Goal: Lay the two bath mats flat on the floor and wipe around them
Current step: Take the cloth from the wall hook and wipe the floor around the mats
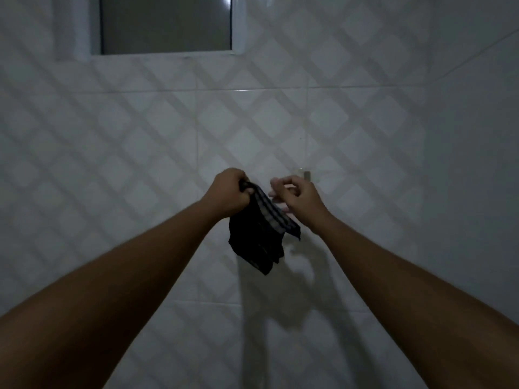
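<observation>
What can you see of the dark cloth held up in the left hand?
The dark striped fabric cloth looks black or navy and soft, with a band of paler stripes along its upper edge. It hangs crumpled and partly folded in the air, in front of the white diamond-patterned tiled wall. The left hand grips its top corner in curled fingers, and the rest droops down and to the right. The right hand is beside the striped edge; whether it touches the cloth cannot be told. Dim light hides finer detail.

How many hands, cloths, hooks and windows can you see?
Hands: 2, the left hand and the right hand
Dark cloth: 1
Wall hook: 1
Window: 1
Total: 5
</observation>
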